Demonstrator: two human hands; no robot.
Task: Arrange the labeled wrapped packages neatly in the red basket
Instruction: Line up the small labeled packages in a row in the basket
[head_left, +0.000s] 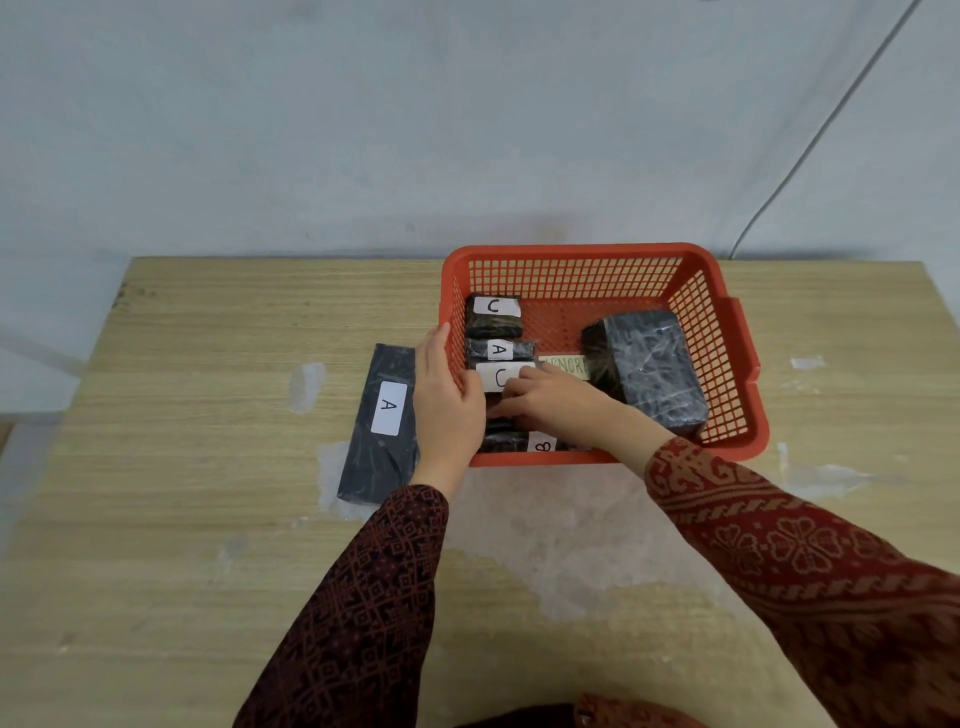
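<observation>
Inside the red basket (727, 332), the right hand (550, 397) fingers curl over a package labeled C (501, 376); the left hand (447, 395), fingers extended, braces the basket's left wall. Packages C (493, 314), A (498, 349) and B (519, 442) line that wall. Another A package (384, 421) lies on the table (182, 467), just left.

What you cannot make out in the red basket (597, 254)

Your right hand (550, 397) covers most of the package under it, leaving part of one white label (498, 375). Your left hand (447, 400) hides the basket's left wall and the flat A package's (382, 426) right edge. The B package (519, 442) and pale note (566, 365) show only partly.
</observation>
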